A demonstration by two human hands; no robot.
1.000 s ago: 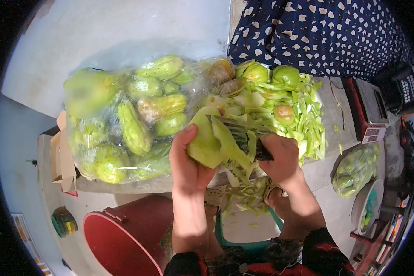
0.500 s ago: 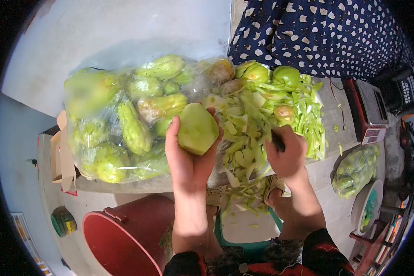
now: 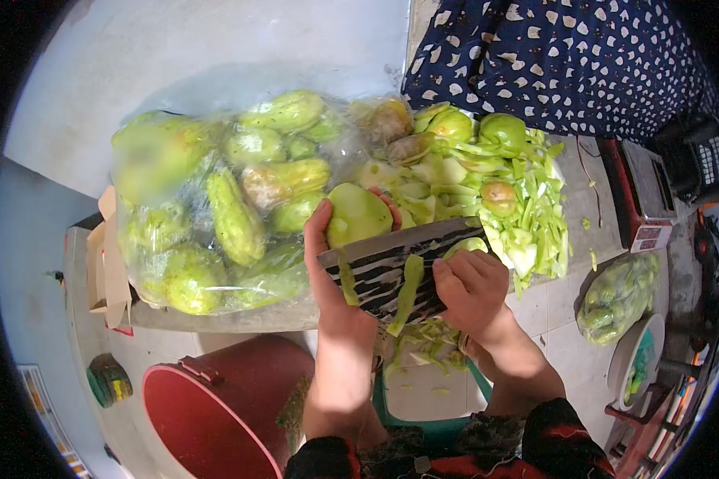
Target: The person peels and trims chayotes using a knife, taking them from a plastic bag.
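Observation:
My left hand [image 3: 335, 287] is closed around a peeled pale-green papaya [image 3: 358, 214], its fingers showing at both sides of the fruit. In my right hand [image 3: 475, 289] is a broad-bladed knife [image 3: 375, 275], its handle hidden by my fingers. The dark-streaked blade lies across the near side of the papaya and covers its lower part. Strips of green peel [image 3: 408, 294] cling to the blade. Left of my hands, a clear plastic bag [image 3: 204, 299] holds several unpeeled papayas [image 3: 236, 215].
A heap of peelings [image 3: 531, 211] covers the right of the low ledge, with a few fruits on it. Beyond hangs a dark patterned cloth [image 3: 551, 64]. A red scale [image 3: 635, 191] stands right; a red bucket [image 3: 224, 407] lies tipped below left. Another bagged pile [image 3: 619, 295] sits on the floor.
My right hand has come left and turned the knife, so its blade now spans the front of the papaya. My left hand has shifted slightly right and tilted the fruit.

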